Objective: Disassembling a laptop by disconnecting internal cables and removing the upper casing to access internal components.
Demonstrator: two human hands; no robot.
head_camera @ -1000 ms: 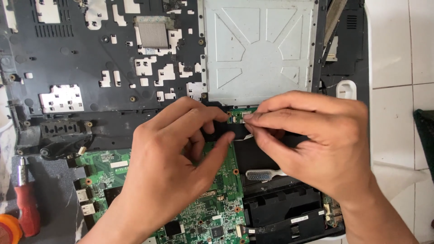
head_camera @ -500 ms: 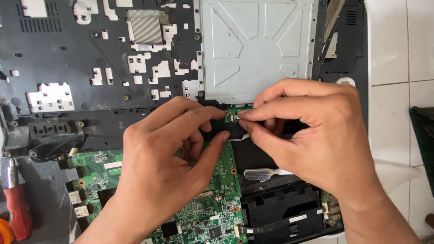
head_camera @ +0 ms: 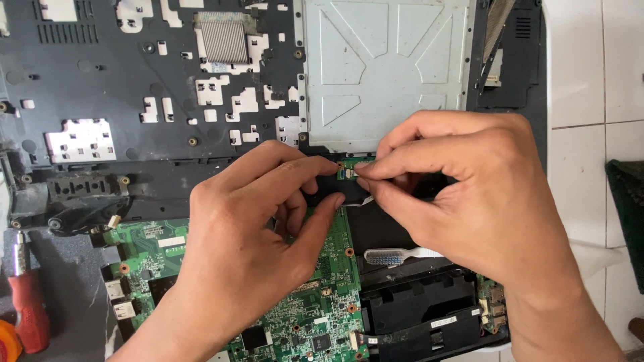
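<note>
An opened laptop chassis lies under me with its green motherboard exposed at the bottom. My left hand and my right hand meet at a small connector on the board's top edge, just below a silver metal plate. Thumb and forefinger of my left hand press on a black strip beside the connector. The fingertips of my right hand pinch a thin flat cable end at the connector. What lies under my right palm is hidden.
A red-handled screwdriver lies at the lower left on a grey mat. A white ribbon cable crosses the black bay right of the board. White floor tiles show at the right, with a dark object at the right edge.
Both hands stay pinched at the connector. The view has drifted slightly, so the laptop sits a little lower and to the right in the frame.
</note>
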